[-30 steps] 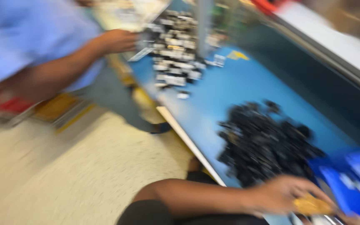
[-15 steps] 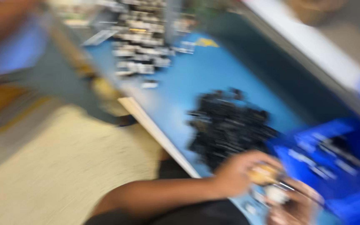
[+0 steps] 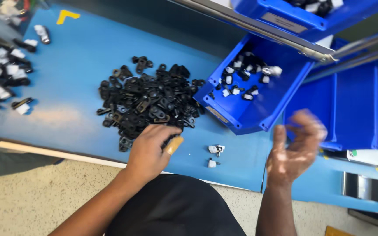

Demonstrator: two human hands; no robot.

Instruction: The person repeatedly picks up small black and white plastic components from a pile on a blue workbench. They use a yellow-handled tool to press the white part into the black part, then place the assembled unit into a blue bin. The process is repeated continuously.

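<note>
My left hand (image 3: 150, 148) lies on the near edge of a heap of small black plastic parts (image 3: 147, 100) on the blue bench top (image 3: 75, 70). A tan plaster wraps one of its fingers. The fingertips curl down into the parts, so what they grip is hidden. Raised and blurred, my right hand (image 3: 295, 148) has its fingers spread and nothing in it, just in front of a tilted blue bin (image 3: 241, 118). The bin holds several small black-and-white pieces (image 3: 246, 78). Two more such pieces (image 3: 214, 155) lie on the bench between my hands.
A second blue bin (image 3: 351, 113) stands to the right, a third (image 3: 302, 15) sits on a metal rail above. More black-and-white pieces (image 3: 1, 74) lie in rows at the far left. The bench's front edge (image 3: 66, 153) runs above a speckled floor.
The view has swung right, so the person in the blue shirt is out of sight. My right hand rose from beside my left and opened near the bin. My left hand moved onto the heap.
</note>
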